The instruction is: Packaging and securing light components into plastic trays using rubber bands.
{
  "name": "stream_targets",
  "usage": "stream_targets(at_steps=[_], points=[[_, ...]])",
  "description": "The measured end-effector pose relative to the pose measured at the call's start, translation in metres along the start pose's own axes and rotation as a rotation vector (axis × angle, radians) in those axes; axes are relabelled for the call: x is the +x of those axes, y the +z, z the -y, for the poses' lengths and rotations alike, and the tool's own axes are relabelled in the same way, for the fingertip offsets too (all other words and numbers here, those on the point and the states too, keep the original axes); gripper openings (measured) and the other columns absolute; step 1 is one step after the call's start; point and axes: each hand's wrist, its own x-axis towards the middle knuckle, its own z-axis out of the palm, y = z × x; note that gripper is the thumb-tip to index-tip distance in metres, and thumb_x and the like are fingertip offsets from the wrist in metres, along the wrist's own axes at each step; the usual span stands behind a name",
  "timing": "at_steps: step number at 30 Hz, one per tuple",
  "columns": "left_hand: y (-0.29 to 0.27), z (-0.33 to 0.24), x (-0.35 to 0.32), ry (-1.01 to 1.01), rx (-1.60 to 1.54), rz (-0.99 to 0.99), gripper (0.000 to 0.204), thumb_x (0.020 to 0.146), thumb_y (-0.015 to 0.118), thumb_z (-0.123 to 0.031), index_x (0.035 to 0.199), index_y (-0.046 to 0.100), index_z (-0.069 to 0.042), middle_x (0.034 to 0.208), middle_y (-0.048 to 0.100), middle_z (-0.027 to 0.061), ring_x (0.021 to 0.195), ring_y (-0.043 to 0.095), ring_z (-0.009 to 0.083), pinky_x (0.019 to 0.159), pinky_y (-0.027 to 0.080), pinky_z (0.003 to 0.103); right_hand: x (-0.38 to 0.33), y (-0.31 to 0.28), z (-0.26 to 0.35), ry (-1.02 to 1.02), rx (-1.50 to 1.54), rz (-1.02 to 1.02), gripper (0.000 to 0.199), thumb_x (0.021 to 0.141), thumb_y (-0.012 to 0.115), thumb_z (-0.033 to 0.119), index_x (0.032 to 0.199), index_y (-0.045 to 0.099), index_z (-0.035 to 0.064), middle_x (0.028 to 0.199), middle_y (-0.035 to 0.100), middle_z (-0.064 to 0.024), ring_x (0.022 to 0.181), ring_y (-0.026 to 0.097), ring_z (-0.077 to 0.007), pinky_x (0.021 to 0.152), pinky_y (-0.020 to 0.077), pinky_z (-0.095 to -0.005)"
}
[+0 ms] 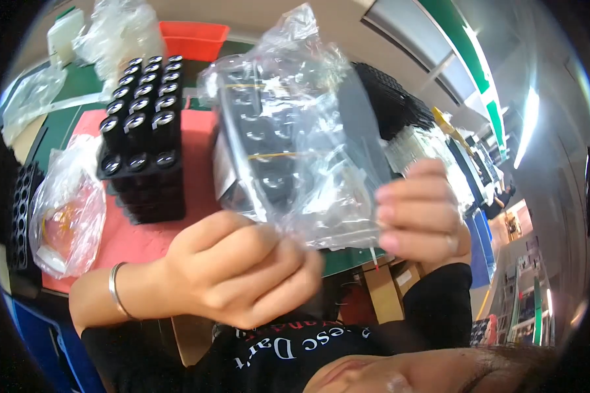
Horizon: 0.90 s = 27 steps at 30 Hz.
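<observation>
A clear plastic bag (334, 203) lies in front of me. Inside it are black trays (269, 124) with round pockets, bound by thin yellow bands. My left hand (242, 268) is closed in a pinch on the near edge of the bag, its fingertips partly hidden and blurred. At the near right corner, my right hand (423, 213) grips the plastic with its fingers curled. A stack of black trays (144, 190), with shiny round pieces standing on top, sits left of the bag on a pink mat (200, 144).
Another clear bag (65, 226) with orange-yellow bands lies left. Behind are crumpled plastic (121, 33), a white bottle (65, 36) and a red bin (193, 40). More black trays stand at far right (393, 98) and the left edge (25, 209). A person (503, 198) is in the background.
</observation>
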Motion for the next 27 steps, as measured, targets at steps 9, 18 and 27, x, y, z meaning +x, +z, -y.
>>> stream_targets(at_steps=[9, 18, 27], points=[[0.011, 0.014, -0.001, 0.021, 0.039, -0.076, 0.010, 0.062, 0.065, -0.015, 0.069, 0.060, -0.011, 0.087, 0.058, 0.0032, 0.078, 0.056, 0.0172, 0.066, 0.047, 0.027, -0.004, -0.005, 0.007, 0.297, -0.173, 0.314, 0.047, 0.067, 0.082, 0.017, 0.106, 0.057, 0.0082, 0.093, 0.066, -0.0036, 0.078, 0.061, -0.0179, 0.069, 0.0394, -0.0350], [-0.013, 0.008, -0.008, -0.195, 0.083, 0.628, 0.016, 0.071, 0.065, -0.019, 0.073, 0.052, -0.010, 0.061, 0.051, 0.0015, 0.057, 0.059, 0.0143, 0.046, 0.045, 0.028, -0.024, -0.005, -0.003, 0.159, -0.321, 0.425, 0.017, 0.070, 0.066, 0.004, 0.084, 0.058, 0.0102, 0.104, 0.064, -0.0057, 0.104, 0.061, -0.0223, 0.092, 0.0426, -0.0447], [-0.020, -0.003, -0.013, -0.319, -0.086, 0.982, 0.031, 0.072, 0.071, -0.027, 0.085, 0.055, -0.003, 0.076, 0.060, 0.0074, 0.070, 0.064, 0.0226, 0.053, 0.051, 0.032, -0.067, 0.006, -0.006, 0.184, -0.226, 0.553, 0.011, 0.072, 0.061, 0.006, 0.082, 0.058, 0.0083, 0.100, 0.064, -0.0040, 0.094, 0.063, -0.0191, 0.089, 0.0442, -0.0396]])
